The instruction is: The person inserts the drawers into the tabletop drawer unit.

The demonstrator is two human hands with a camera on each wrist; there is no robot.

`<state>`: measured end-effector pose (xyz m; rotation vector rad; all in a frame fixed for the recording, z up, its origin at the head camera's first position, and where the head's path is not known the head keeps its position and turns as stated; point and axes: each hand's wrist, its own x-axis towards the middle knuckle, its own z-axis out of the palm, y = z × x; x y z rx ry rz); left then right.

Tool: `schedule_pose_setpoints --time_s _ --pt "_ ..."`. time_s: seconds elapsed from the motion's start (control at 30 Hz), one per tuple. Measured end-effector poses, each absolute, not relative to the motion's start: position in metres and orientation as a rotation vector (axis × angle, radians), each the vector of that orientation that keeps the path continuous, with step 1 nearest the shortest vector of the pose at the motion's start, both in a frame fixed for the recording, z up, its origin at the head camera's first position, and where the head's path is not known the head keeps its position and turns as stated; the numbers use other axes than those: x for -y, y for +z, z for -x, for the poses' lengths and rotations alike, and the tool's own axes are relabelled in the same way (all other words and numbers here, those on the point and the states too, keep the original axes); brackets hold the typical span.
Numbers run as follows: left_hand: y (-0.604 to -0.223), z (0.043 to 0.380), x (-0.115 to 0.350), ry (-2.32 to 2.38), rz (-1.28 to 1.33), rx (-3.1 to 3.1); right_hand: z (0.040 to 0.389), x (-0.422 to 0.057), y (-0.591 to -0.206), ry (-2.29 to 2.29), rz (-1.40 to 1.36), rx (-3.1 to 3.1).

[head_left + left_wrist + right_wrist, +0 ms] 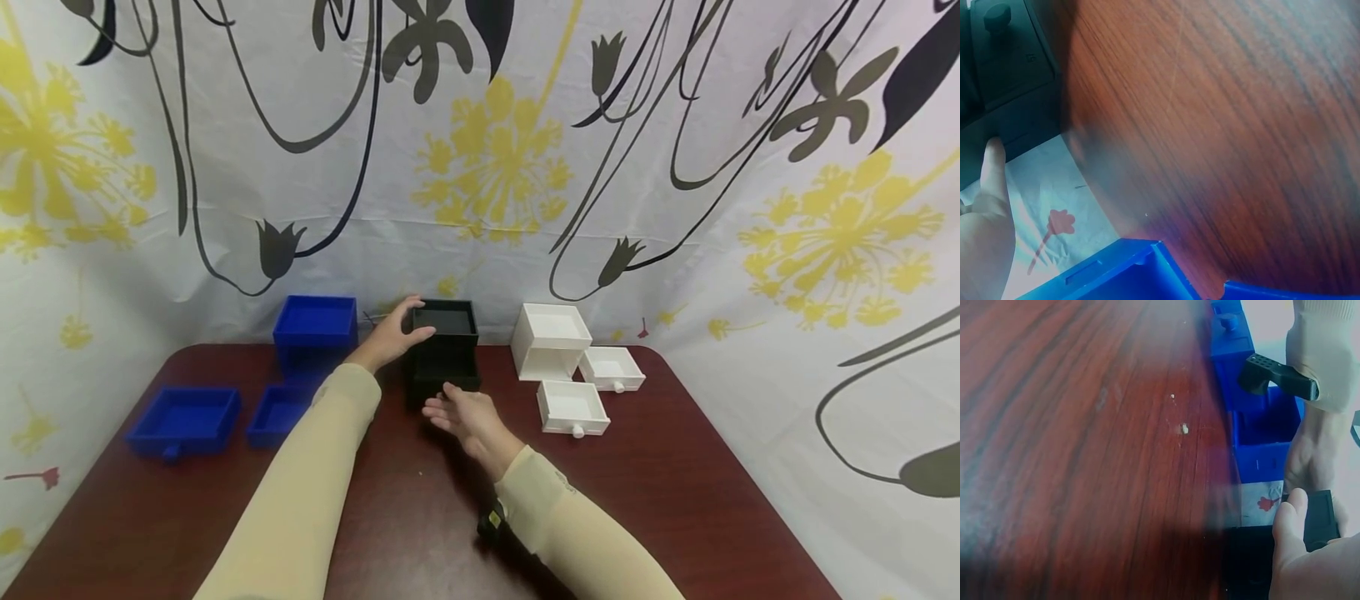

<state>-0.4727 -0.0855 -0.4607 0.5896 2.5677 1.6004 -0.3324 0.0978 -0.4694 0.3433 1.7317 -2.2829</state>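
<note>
A small black box [444,318] stands at the back middle of the table, with a dark open section below its top. My left hand [386,340] grips its left side, the thumb toward the front and a finger at the back edge. The left wrist view shows a black front with a round knob [997,19] and a fingertip touching the side. My right hand [472,421] is at the box's lower front, fingers extended and loosely spread. Whether it touches the box is hard to tell.
Left of the hands stands a blue box [315,318], with a blue drawer [183,410] and another blue drawer [273,414] in front. To the right are a white box [553,325] and two white drawers, one nearer [573,408]. A patterned cloth [480,167] hangs behind the table [405,517].
</note>
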Motion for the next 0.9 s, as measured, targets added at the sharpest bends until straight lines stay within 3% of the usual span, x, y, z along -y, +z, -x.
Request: schedule_pose_setpoints --time_s 0.9 --pt "-0.464 0.473 0.087 1.622 -0.584 -2.543 0.349 -0.099 -0.466 -2.287 -0.372 -1.561"
